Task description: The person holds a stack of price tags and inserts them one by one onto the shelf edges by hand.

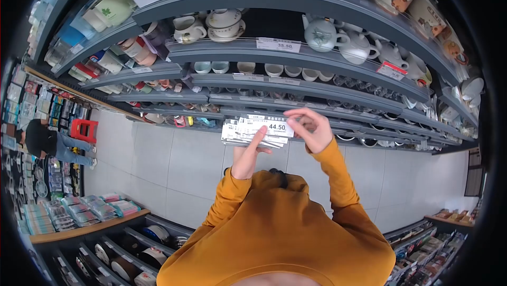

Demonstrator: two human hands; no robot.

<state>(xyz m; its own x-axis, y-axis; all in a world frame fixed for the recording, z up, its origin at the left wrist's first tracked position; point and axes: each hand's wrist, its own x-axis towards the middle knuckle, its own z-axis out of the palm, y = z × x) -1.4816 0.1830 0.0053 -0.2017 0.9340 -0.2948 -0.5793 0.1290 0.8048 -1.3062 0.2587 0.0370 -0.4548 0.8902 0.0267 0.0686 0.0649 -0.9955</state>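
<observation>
White paper price labels (247,127) sit in an uneven stack in the left hand (246,161), before the shelving (211,51). Its thumb presses across the top label with fingers underneath, probably to stop the slips sliding while the printed 44.50 stays readable. At the stack's right edge, the right hand (315,132) has index finger and thumb curved around the corner (whether they pinch it, I cannot tell). Higher up, a 35.50 tag (278,45) faces outward near a teapot (322,35), presumably for shoppers to read.
</observation>
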